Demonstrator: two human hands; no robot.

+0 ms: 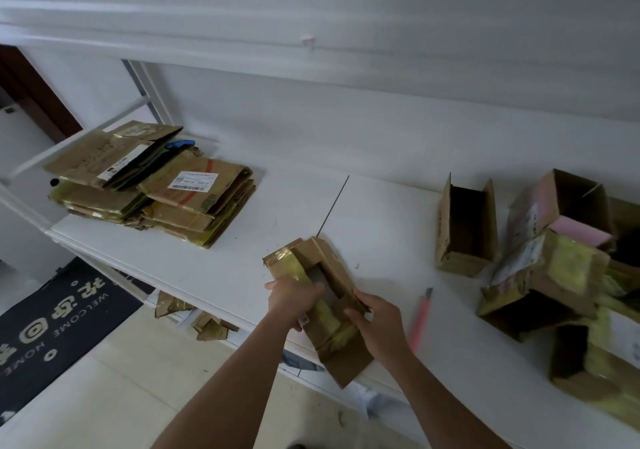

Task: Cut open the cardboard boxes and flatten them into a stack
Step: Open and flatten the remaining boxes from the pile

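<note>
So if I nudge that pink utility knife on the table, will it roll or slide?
The pink utility knife looks slim and flat-sided, so it would probably slide rather than roll. It lies on the smooth white table, so it may skid easily. It seems light for its length.

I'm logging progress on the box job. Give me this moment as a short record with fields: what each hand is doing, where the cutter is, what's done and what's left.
left hand: left hand grips the taped brown cardboard box at its left side
right hand: right hand holds the same box's right edge
box state: partly opened, not yet flat, held over the front edge of the white table
cutter: pink utility knife lies on the table, right of the hands, untouched
done: stack of flattened cardboard boxes at far left
left: pile of unflattened boxes at right
</note>
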